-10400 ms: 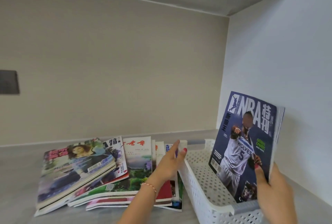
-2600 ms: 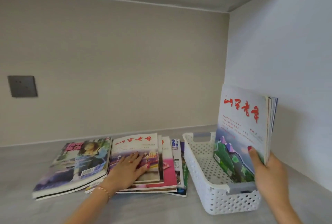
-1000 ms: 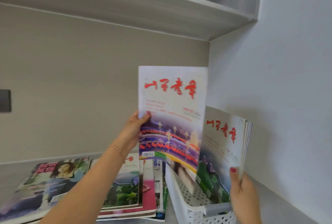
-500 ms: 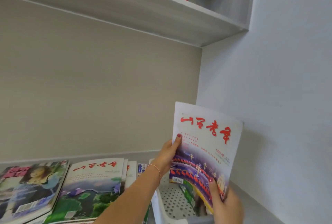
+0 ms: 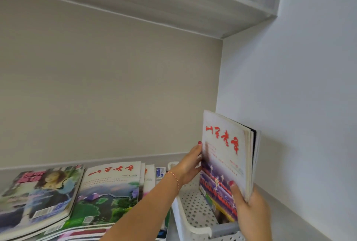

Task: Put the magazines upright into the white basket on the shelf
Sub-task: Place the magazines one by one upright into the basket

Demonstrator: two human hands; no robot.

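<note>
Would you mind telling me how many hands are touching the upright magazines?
2. The left hand presses the front cover's left edge; the right hand grips the upright magazines low at their right, over the white basket.

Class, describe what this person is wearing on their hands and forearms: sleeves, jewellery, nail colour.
Both forearms are bare, no sleeves in view. The left hand has a thin red-and-white string bracelet at the wrist and red nail polish. The right hand also shows a red-painted thumbnail.

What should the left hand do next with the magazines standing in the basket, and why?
Probably let go and reach for the flat pile. The left hand only touches the edge of the front magazine, which already stands in the white basket, and the right hand grips the upright bundle.
</note>
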